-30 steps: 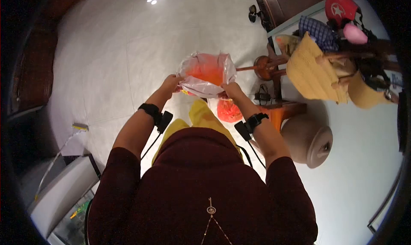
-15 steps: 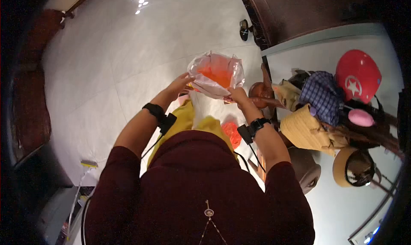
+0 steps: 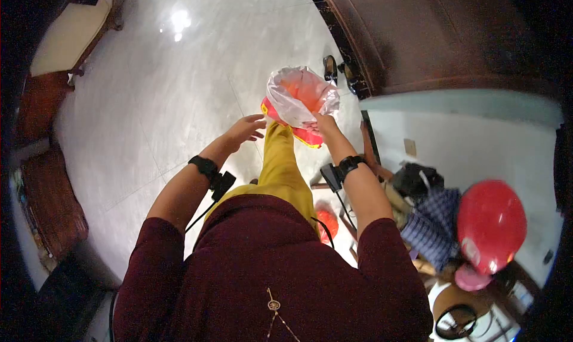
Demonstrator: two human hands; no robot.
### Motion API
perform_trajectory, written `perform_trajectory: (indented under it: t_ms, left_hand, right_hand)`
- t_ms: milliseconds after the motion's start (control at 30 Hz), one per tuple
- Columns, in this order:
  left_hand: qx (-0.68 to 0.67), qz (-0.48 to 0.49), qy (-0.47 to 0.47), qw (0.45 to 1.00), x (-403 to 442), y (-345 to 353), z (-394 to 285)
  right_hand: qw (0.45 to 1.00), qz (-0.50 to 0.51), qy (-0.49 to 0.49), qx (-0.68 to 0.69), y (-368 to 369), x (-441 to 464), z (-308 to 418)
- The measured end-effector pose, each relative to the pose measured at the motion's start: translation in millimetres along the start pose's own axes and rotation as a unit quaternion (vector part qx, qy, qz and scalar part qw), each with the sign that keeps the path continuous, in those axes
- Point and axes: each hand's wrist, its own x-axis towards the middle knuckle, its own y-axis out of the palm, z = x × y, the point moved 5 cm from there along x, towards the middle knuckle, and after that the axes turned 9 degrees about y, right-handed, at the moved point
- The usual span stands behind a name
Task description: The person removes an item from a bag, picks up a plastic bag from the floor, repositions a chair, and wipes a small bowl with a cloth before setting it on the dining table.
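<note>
A red bag (image 3: 270,110) with a whitish plastic lining folded over its rim hangs in front of me, its mouth upward and orange-red inside. My right hand (image 3: 322,126) grips the near right part of the rim. Just left of the bag, my left hand (image 3: 246,130) is off it, fingers apart and holding nothing. Black bands with small boxes circle both wrists. Below the bag are my yellow trousers (image 3: 279,157).
Dark shoes (image 3: 330,70) lie by a dark wooden door (image 3: 441,37). On the right, a red helmet (image 3: 492,225), a checked blue cloth (image 3: 431,225) and hats hang by the wall. A red plastic bag (image 3: 326,224) is low beside my legs. Dark wooden furniture (image 3: 51,204) stands left.
My left hand has let go of the bag's rim. The view has turned right, bringing the door and shoes closer; one leg now reaches forward under the bag.
</note>
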Motion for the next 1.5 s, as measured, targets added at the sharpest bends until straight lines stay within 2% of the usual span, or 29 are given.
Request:
perform_trajectory:
  t_ms: [33,100,200,233,367,400,467,567,700,800,867,1033,1133,1200,1233,1267,1367,1500]
  left_hand:
    - [-0.022,-0.020,0.003,1.000,7,-24,15]
    - [-0.007,-0.046,-0.014,0.999,49,-59,1]
    - [-0.017,-0.074,-0.044,0.996,99,-89,-11]
    - [-0.029,-0.079,-0.055,0.995,112,-92,-12]
    - [-0.078,-0.114,-0.069,0.988,97,-61,32]
    - [-0.075,-0.112,-0.077,0.988,101,-50,36]
    - [-0.072,-0.106,-0.110,0.986,113,-32,48]
    - [-0.050,-0.072,-0.140,0.986,105,-29,51]
    - [-0.070,-0.105,-0.157,0.980,75,-39,67]
    - [-0.038,-0.163,-0.187,0.968,67,-71,63]
    - [-0.044,-0.183,-0.200,0.962,67,-90,48]
    - [0.015,-0.128,-0.185,0.974,77,-146,29]
    - [0.018,-0.056,-0.165,0.985,101,-174,25]
    - [0.031,-0.029,-0.122,0.992,118,-189,9]
    - [0.057,-0.001,-0.160,0.986,120,-192,-8]
    - [0.110,0.056,-0.138,0.983,121,-199,-16]
    - [0.211,0.102,-0.144,0.961,119,-210,-52]
    - [0.258,0.134,-0.119,0.949,118,-233,-85]
  right_hand:
    - [1.000,0.007,0.015,0.027,14,21,10]
    - [0.995,0.015,0.045,0.090,7,91,51]
    - [0.981,0.033,0.075,0.174,5,138,102]
    - [0.974,0.044,0.075,0.210,1,163,108]
    - [0.980,0.014,0.083,0.180,-6,207,104]
    - [0.979,0.057,0.077,0.180,-24,266,86]
    - [0.982,0.013,0.077,0.173,-21,248,124]
    - [0.970,0.019,0.088,0.227,-23,285,126]
    - [0.954,0.043,0.082,0.285,-22,299,107]
    - [0.958,0.009,0.065,0.280,-29,302,100]
    - [0.950,0.012,0.056,0.308,-23,293,93]
    - [0.982,-0.038,0.065,0.173,1,211,44]
    - [0.974,-0.084,0.061,0.200,10,162,1]
    - [0.956,-0.132,0.091,0.245,25,121,-22]
    - [0.946,-0.147,0.083,0.278,35,95,-39]
    - [0.934,-0.162,0.070,0.311,47,69,-54]
    - [0.895,-0.200,0.085,0.389,94,-5,-81]
    - [0.851,-0.222,0.085,0.467,165,-79,-131]
